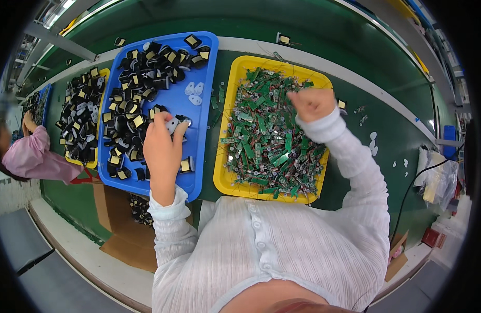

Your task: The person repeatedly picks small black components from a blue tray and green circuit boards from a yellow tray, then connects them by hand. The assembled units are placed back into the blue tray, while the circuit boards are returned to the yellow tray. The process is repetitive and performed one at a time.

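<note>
My left hand [164, 147] is over the blue tray [198, 117], closed with thumb and fingers around a small grey-white plastic shell [172, 124] with dark holes. Black plastic parts with cream-coloured pads [131, 107] are heaped in that tray, some of them beside my fingers. Three loose white shell pieces [194, 94] lie on its bare right side. Above the right part of the yellow tray [221, 180] is my right hand [314, 104], its fingers curled in; whatever they hold, if anything, is too small to make out. Green circuit boards with thin wires [261, 128] fill the yellow tray.
Left of the blue tray stands another yellow tray [102, 116] of black and white parts. A co-worker in a pink sleeve [40, 151] sits at far left. Small white pieces [374, 143] lie on the green table at right. Below the table's edge is a cardboard box [123, 245].
</note>
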The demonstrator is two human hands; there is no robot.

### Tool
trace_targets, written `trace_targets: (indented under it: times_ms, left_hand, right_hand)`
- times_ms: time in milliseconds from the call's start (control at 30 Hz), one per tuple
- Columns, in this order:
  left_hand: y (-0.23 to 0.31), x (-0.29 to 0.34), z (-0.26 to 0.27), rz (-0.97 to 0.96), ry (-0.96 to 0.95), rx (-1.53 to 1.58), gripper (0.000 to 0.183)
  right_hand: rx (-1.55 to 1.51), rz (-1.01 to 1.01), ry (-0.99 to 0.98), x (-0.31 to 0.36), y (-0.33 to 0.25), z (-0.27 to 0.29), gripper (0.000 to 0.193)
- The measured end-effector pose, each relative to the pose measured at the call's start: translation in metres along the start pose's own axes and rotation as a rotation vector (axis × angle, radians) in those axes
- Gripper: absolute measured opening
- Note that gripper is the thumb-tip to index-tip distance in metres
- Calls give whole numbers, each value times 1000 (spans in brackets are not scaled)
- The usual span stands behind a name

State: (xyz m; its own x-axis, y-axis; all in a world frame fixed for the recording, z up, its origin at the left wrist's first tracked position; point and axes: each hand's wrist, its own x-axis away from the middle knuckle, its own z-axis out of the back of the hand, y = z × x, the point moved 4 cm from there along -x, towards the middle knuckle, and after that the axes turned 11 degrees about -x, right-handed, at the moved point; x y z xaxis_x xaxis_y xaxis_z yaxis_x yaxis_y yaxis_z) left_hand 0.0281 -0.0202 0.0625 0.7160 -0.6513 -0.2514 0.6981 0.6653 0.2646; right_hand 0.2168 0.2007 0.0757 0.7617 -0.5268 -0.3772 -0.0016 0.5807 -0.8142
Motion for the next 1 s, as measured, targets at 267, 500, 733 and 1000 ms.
trace_targets:
  times_ms: [267, 500, 733, 1000]
  left_hand:
    - [14, 24, 22, 64, 8, 263, 22]
    - [23, 34, 34, 105, -16, 373, 18]
    - [37, 30, 33, -60, -62, 439, 32]
    - [88, 36, 23, -129, -227, 1156, 33]
  right_hand:
    - [141, 86, -503, 24, -3, -57, 6]
    - [317, 93, -606, 33, -16, -82, 35]
    - [150, 76, -467, 36, -14, -73, 22]
    - [-655, -357, -342, 53, -55, -2, 15]
